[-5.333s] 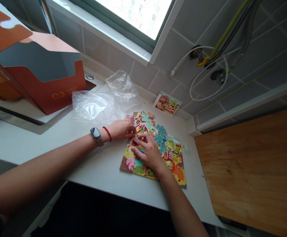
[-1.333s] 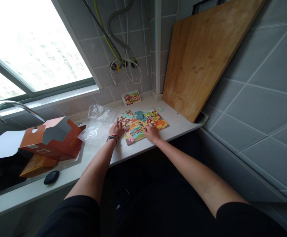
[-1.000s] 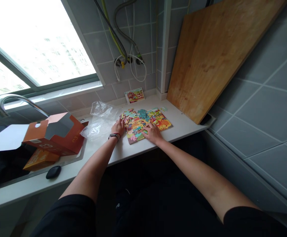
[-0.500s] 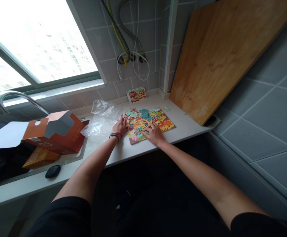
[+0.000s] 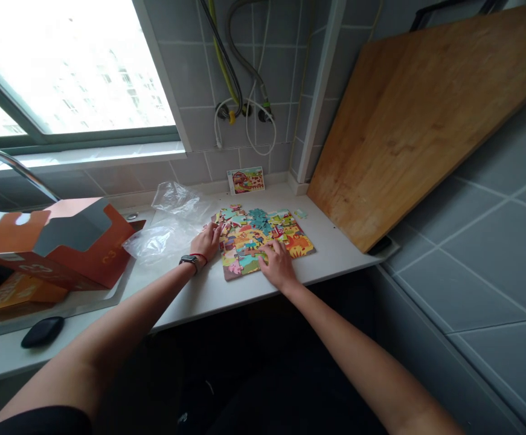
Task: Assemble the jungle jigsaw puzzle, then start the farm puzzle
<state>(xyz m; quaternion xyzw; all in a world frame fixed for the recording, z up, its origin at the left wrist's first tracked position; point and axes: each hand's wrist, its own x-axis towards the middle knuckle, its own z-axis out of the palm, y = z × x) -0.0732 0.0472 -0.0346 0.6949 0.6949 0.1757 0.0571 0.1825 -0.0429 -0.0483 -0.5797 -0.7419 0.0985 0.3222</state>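
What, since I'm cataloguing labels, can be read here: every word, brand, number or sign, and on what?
"3", after an unclear character: red-orange box, left part in view.
"3", fainter, also after an unclear character: same box, right part.
Smaller orange box: pale lettering, too blurred.
Dark clothing: white mark, too small.
Puzzle and picture card: no words legible.

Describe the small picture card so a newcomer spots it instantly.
Start at the big wooden board on the right, then go left along the back of the white counter. The picture card is propped there against the tiled wall, beyond the puzzle. Unlike the flat puzzle, it stands tilted up, edged in white.
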